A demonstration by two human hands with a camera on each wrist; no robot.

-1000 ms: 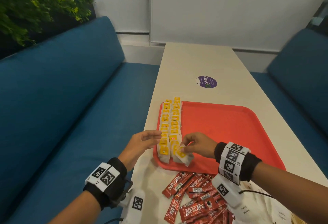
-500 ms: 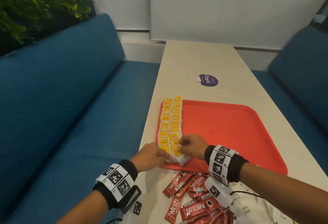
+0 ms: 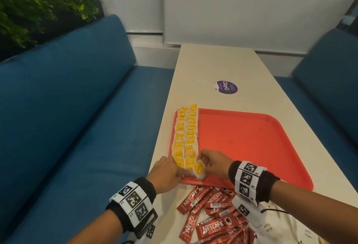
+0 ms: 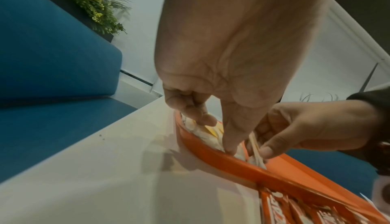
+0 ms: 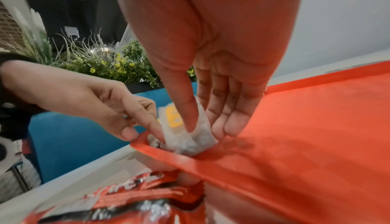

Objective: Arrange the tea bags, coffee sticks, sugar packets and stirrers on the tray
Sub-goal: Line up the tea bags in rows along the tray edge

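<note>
Now both hands sit lower and nearer than a second ago, down at the tray's [image 3: 251, 147] near left corner. The left hand [image 3: 166, 174], which hung beside the tea bag rows a second ago with fingers loose, has come onto the rim; its thumb tip presses down among the bags there, the other fingers loosely bent and gripping nothing. The right hand [image 3: 215, 163] pinches one tea bag [image 3: 199, 169] between thumb and fingers, standing it tilted on edge against the inner wall at the near end of the right-hand row. A second ago that bag lay looser and further over the rim; it is now tucked inside.

To my eye this is the closing tea bag of the second row, so the tea part looks nearly finished. Two rows [image 3: 186, 135] run along the left edge, and the rest of the tray floor is bare red. The coffee sticks [image 3: 211, 216] lie in a loose heap on the table [image 3: 213, 65] just before the tray, not yet arranged. White sugar packets [image 3: 271, 228] lie under the right wrist. No stirrers show.

The sticks read NESCAFE CLASSIC. One packet reads White Sugar. A far bag shows TEA. A purple sticker [image 3: 226, 87] beyond the tray reads ClayG; its smaller print is too small to read.
</note>
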